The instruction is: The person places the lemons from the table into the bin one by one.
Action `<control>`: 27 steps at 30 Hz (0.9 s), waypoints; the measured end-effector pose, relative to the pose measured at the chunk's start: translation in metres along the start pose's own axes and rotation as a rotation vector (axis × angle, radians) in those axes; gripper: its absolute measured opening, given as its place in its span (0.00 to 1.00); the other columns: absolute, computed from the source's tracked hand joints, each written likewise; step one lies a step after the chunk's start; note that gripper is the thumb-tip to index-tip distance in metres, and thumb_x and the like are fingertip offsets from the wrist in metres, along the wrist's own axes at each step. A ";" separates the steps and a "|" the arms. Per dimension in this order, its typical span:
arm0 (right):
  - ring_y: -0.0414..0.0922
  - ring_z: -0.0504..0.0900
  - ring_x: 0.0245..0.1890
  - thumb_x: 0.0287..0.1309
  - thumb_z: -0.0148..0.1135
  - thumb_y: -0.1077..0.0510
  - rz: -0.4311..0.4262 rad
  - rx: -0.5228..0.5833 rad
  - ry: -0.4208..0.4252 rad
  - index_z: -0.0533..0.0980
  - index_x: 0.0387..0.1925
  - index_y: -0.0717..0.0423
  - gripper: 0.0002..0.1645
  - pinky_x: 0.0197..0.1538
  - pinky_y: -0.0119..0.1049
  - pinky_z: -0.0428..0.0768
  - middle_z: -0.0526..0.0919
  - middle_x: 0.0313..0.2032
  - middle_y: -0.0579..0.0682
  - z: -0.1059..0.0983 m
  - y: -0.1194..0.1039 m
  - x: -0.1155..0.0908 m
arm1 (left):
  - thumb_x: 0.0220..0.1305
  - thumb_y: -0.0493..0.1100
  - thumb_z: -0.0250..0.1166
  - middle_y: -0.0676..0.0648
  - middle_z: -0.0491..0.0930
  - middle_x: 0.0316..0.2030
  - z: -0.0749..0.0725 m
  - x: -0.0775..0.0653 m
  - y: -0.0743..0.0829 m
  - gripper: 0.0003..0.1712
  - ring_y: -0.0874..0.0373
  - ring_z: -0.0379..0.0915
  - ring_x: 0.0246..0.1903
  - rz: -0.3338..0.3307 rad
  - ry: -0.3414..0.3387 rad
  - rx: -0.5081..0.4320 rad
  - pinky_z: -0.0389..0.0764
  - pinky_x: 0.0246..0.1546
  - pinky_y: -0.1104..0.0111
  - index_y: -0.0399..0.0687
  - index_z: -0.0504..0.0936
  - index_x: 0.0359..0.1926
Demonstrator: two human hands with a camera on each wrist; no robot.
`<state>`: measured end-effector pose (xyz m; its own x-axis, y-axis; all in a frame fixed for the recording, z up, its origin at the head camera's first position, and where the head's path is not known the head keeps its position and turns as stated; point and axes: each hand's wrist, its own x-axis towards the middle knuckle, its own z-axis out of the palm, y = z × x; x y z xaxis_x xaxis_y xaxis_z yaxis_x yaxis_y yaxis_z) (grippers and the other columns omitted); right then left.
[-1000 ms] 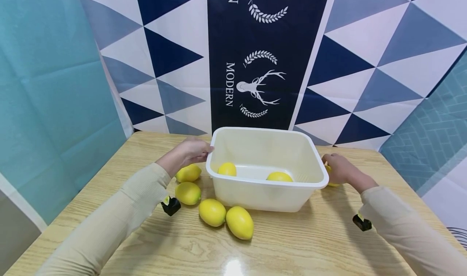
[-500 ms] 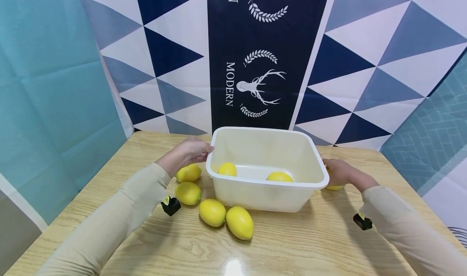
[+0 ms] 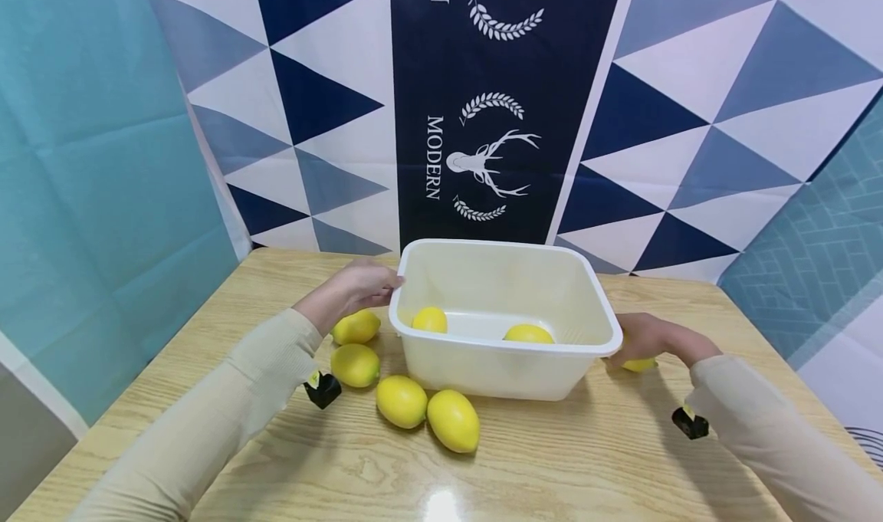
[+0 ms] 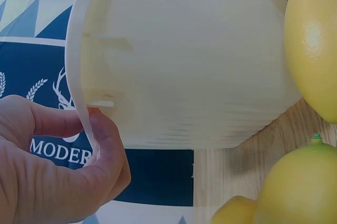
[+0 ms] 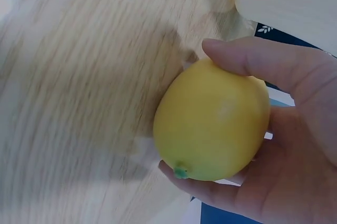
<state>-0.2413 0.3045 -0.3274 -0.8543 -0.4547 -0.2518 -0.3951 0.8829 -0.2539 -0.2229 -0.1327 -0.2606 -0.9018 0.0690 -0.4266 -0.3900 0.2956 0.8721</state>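
A lemon (image 5: 210, 119) is grasped in the right hand (image 3: 641, 336), with the thumb laid over one side and the fingers wrapped round the other. It is held low, just outside the right-hand end of the white box (image 3: 497, 370), so that the wall is set between it and the inside; its place is judged to be below the level of the rim (image 4: 73, 50). Whether it is borne by the table (image 3: 538, 468) or lifted free of it cannot be told.

In the right wrist view, the stem end is turned away from the box (the little green stub is plainly seen there), while the opposite end is partly covered by the thumb. The long axis thus seems to be pointed roughly towards the box, though the lemon's rounded shape makes this less than certain.

At the far end, the rim is pinched between the thumb and fingers of the left hand (image 3: 362, 284). The held lemon is therefore separated from that hand by the box's whole length. Two lemons (image 3: 528, 333) are contained in the box, well apart, and four loose lemons (image 3: 355, 366) are spread outside it, nearer to the left hand.
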 end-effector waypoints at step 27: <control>0.43 0.71 0.34 0.38 0.75 0.51 -0.026 -0.011 0.019 0.75 0.45 0.64 0.32 0.38 0.36 0.70 0.79 0.33 0.50 -0.003 0.009 -0.003 | 0.67 0.37 0.56 0.45 0.73 0.47 -0.002 0.002 0.001 0.21 0.59 0.69 0.35 -0.013 -0.037 -0.043 0.80 0.45 0.76 0.34 0.71 0.60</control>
<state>-0.2433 0.3138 -0.3261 -0.8500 -0.4753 -0.2270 -0.4210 0.8721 -0.2494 -0.2257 -0.1342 -0.2606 -0.8892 0.1009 -0.4463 -0.4104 0.2554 0.8754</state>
